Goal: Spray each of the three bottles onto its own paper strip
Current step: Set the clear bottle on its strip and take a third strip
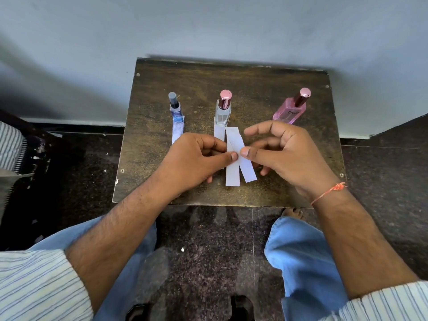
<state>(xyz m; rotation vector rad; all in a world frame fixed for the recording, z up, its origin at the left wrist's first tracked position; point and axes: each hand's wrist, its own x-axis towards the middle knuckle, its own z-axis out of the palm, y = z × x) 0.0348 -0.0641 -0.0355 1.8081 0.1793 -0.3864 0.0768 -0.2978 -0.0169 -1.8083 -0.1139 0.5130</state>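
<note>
On the small dark wooden table three bottles stood in a row along the far side: a blue bottle at the left, a clear bottle in the middle and a pink bottle at the right, all capped and upright. One paper strip lay flat just near of the blue bottle, touching its base, and a second strip lay near of the clear bottle. No strip lay by the pink bottle yet.

Between the two hands, two more strips were held crossed over each other, their near ends splayed apart. The left hand pinched them with thumb and curled fingers from the left side; the right hand pressed its thumb tip against the same spot, with its index finger raised and loosely curved above. Whether these were two separate strips or one stuck to another could not be told for sure.

The risk seemed to lie in the separation: if the two clung together, both might land by the pink bottle, or a sharp pull might crease or tear one. The hands were also close over the middle strip, so a careless sweep could drag it out of line or knock the clear bottle.
</note>
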